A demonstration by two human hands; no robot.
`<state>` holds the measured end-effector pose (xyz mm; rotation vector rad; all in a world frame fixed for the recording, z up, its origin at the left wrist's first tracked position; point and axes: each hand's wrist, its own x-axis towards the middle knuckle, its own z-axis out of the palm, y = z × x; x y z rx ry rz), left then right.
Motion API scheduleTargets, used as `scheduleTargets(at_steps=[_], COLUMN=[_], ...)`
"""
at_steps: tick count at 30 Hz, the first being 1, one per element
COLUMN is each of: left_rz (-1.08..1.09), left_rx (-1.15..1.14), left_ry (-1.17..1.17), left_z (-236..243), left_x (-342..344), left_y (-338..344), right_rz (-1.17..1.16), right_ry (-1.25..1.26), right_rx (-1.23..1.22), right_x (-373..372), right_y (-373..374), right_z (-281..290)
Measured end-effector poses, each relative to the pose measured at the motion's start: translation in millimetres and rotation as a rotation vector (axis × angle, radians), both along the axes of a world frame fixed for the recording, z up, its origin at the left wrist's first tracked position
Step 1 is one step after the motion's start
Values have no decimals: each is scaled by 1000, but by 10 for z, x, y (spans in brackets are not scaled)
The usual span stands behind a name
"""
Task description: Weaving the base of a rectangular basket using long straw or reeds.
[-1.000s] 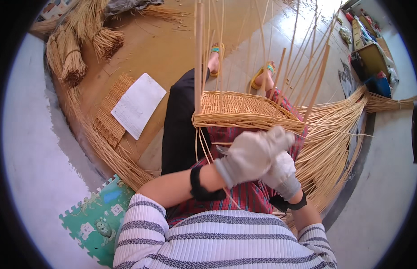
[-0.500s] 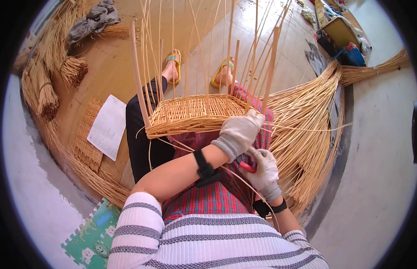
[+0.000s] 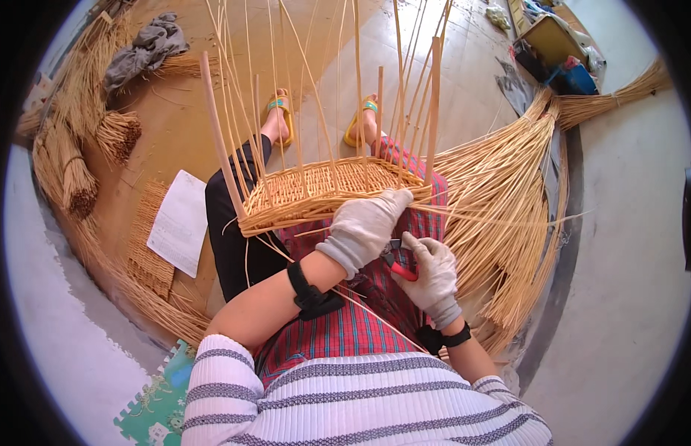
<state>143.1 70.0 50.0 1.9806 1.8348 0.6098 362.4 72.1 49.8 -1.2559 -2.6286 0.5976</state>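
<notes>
Seen from the lap, which is covered with red checked cloth (image 3: 316,346), a shallow woven basket (image 3: 334,177) is at twelve o'clock, resting toward the knees. Its golden strands make a rough, ribbed texture, and slender stakes (image 3: 433,111) rise from its edge. The left hand (image 3: 366,225), in a pale knitted glove, touches the near rim toward one o'clock; its fingertips are partly hidden, so I cannot tell if this grip is clenched. The right hand (image 3: 432,276), also gloved, grasps pliers (image 3: 405,273) with smooth red handles and a metal head. At two o'clock dry stalks (image 3: 501,215) spread like a fan; at ten o'clock a white sheet (image 3: 180,227) partly covers a coarse woven panel (image 3: 146,245).
</notes>
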Motion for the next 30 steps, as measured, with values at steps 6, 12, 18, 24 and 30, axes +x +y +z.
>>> scheduleTargets(at_steps=[6, 12, 18, 24, 30], left_rz=[-145, -82, -100, -131, -199], left_rx=[62, 222, 202, 145, 22], left_ry=[-1, -163, -106, -107, -67], left_z=[361, 548, 540, 618, 791], left_x=[-75, -266, -279, -281, -372], left_y=[-435, -782, -807, -842, -976], right_rz=[-17, -94, 0, -15, 89], right_ry=[218, 162, 87, 94, 86], right_rx=[106, 312, 376, 162, 337], right_x=[22, -340, -566, -457, -664], right_y=[-50, 171, 347, 352, 266], right_z=[-95, -55, -16, -101, -14])
